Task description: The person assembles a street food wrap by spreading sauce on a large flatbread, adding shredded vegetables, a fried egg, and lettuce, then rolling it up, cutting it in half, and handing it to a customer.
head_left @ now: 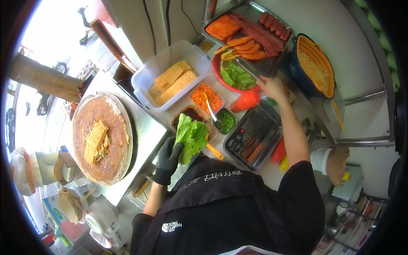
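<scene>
Lettuce leaf (190, 137): over the bench's (264, 169) near edge, gripped by fingers of the gloved left hand (169, 160).
Tongs (250, 69): clasped by the right hand's (272, 88) fingers, at the red bowl's (216, 73) right edge.
Good handling: probably a light pinch, so the leaf does not tear.
Lettering: white, on the black shirt (238, 216).

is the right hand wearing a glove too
No, the right hand is bare; only the left hand wears a dark dotted glove.

Bench (267, 174), view-centred clock: clear plastic box (170, 57) at 11 o'clock, carrot tub (191, 96) at 12, red bowl (216, 70) at 1, black tray (239, 159) at 3.
</scene>
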### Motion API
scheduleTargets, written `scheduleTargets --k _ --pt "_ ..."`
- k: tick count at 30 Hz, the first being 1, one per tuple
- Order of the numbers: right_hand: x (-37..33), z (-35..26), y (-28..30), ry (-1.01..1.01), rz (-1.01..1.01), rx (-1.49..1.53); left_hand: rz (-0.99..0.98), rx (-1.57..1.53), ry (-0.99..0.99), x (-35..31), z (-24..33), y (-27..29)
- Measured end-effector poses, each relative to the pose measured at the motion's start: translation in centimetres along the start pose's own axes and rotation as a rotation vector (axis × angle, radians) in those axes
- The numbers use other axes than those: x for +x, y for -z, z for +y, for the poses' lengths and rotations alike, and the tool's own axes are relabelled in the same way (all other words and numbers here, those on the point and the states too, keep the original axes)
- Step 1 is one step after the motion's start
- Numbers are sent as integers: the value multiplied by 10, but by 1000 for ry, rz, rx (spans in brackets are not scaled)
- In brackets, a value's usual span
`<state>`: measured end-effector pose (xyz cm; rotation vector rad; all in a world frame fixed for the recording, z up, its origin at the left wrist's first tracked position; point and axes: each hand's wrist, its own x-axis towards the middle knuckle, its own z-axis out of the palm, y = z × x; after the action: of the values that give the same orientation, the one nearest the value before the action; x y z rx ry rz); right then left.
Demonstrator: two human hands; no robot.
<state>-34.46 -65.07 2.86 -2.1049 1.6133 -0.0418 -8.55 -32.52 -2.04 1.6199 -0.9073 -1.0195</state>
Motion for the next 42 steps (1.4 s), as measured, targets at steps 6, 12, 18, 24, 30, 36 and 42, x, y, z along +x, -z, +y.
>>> scheduleTargets --k 6,12,18,24,30,36,42 --pt "-6 21 2 17 51 -253 -36 47 24 6 0 -5" --pt "-10 6 19 -64 -110 -62 -44 -18 34 7 -13 -4" --pt "43 -8 -13 -83 -379 -103 -26 -26 -33 12 -5 -7" --pt "56 14 -25 -14 -372 69 19 -108 27 6 -3 -7" --pt "-59 -18 45 101 -163 39 42 -597 112 30 -19 -17" --pt "-141 -30 75 116 -46 203 -265 -1073 14 88 -22 -35" --pt "-181 -24 86 135 -29 261 -266 -1068 -56 140 -11 -51"
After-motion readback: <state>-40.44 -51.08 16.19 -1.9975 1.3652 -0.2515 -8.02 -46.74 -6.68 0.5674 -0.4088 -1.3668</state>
